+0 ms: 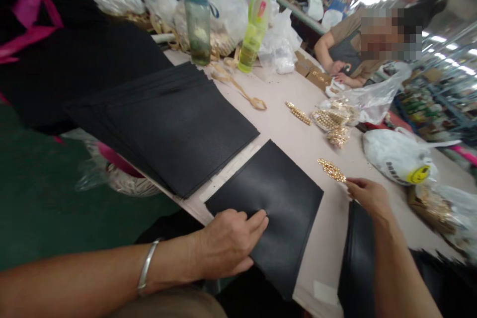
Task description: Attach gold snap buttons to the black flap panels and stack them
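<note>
My left hand point(233, 241) lies on a black leather-like sheet point(276, 179). Its index and middle fingers press on the sheet's top near a small mark, the other fingers are curled, and the thumb is at the near edge. To the right, my right hand point(367, 196) reaches a small heap of gold metal fittings point(331, 169). Thumb and fingertips come together at the heap's near end; the piece between them is too small to make out. A stack of black sheets point(179, 124) lies left of the single sheet, another black stack point(356, 253) under my right forearm.
A row of gold fittings point(298, 113) and plastic bags of them point(331, 119) lie farther back. Two bottles, blue-grey point(197, 25) and yellow-green point(254, 35), stand at the back left. A white bag point(397, 156) sits right. Across the table point(283, 94) another person point(350, 44) works.
</note>
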Available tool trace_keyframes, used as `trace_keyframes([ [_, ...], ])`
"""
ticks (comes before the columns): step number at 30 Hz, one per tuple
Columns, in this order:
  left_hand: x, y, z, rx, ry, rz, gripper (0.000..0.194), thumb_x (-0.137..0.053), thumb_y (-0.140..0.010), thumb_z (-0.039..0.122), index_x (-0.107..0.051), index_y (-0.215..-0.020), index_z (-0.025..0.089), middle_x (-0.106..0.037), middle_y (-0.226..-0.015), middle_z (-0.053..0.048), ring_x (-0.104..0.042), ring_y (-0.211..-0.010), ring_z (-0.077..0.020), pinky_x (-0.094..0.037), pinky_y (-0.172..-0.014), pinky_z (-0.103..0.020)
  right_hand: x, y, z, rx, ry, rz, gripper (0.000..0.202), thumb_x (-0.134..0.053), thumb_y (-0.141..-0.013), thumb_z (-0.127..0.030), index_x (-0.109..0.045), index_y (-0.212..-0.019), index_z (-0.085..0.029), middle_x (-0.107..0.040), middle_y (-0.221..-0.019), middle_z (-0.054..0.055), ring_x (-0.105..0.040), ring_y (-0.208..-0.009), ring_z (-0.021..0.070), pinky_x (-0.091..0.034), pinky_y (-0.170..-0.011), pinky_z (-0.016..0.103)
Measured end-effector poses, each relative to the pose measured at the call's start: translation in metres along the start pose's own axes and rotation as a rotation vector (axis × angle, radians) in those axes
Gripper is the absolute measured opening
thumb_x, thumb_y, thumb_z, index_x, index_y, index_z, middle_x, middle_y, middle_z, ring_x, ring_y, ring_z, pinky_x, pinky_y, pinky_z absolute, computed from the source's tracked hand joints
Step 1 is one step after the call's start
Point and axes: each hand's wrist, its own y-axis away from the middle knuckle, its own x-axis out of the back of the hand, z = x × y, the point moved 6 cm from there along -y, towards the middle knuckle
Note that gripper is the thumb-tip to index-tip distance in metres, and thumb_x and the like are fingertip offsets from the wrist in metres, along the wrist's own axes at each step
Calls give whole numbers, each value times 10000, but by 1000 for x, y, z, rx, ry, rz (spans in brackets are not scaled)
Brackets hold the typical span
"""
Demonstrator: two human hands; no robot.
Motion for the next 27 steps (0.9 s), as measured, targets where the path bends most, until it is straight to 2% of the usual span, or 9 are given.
trace_keyframes([
  [2, 0, 0, 0, -14, -24, 29, 738, -588, -831, 494, -412, -1412, 75, -475, -1445, -129, -611, -788, -214, -515, -612, -374, -19, 45, -33, 43, -314, -139, 370, -625, -820, -419, -703, -1032, -126, -729, -785, 78, -698, -682, 199, -544, -665, 286],
  [4, 1, 0, 1, -24, -43, 56, 720, -590, -828, 496, -434, -1391, 74, -501, -1409, -122, -602, -776, -211, -503, -594, -370, -41, 97, -75, 118, -615, -322, 410, -692, -772, -475, -687, -993, -129, -704, -756, 55, -670, -659, 185, -542, -652, 282],
  [7, 3, 1, 2, -32, -45, 79, 662, -586, -828, 478, -473, -1351, 87, -565, -1304, -101, -587, -757, -211, -480, -559, -369, -65, 162, -128, 227, -704, -527, 308, -671, -815, -447, -690, -927, -161, -673, -710, 18, -622, -624, 153, -510, -618, 261],
  [9, 4, 1, 1, -32, -39, 89, 625, -579, -832, 464, -490, -1328, 94, -598, -1214, -86, -578, -744, -214, -468, -544, -373, -71, 184, -148, 271, -655, -562, 234, -640, -843, -394, -705, -903, -178, -670, -708, 10, -607, -629, 148, -486, -604, 252],
  [11, 3, 2, 1, -34, -34, 104, 609, -575, -836, 463, -496, -1313, 93, -607, -1157, -78, -573, -743, -217, -463, -540, -377, -71, 190, -159, 308, -565, -539, 187, -620, -850, -344, -725, -889, -195, -679, -720, 9, -602, -644, 148, -464, -598, 248],
  [15, 1, 5, 2, -51, -27, 134, 589, -570, -843, 472, -509, -1281, 83, -600, -1149, -87, -574, -771, -221, -466, -553, -376, -70, 184, -164, 312, -429, -516, 164, -609, -832, -296, -748, -861, -214, -692, -710, 3, -601, -642, 149, -438, -580, 246],
  [22, 4, 5, 2, -65, -3, 137, 569, -588, -847, 469, -514, -1252, 78, -604, -1122, -94, -581, -792, -219, -477, -580, -367, -81, 180, -161, 227, -482, -574, 214, -614, -804, -341, -734, -857, -172, -676, -649, 21, -626, -603, 163, -471, -553, 249],
  [27, 4, 4, 1, -56, -5, 130, 526, -597, -843, 472, -543, -1207, 98, -604, -1097, -96, -577, -776, -214, -454, -559, -353, -79, 176, -163, 182, -423, -596, 172, -623, -777, -324, -718, -791, -182, -674, -637, 16, -618, -563, 154, -474, -512, 238],
])
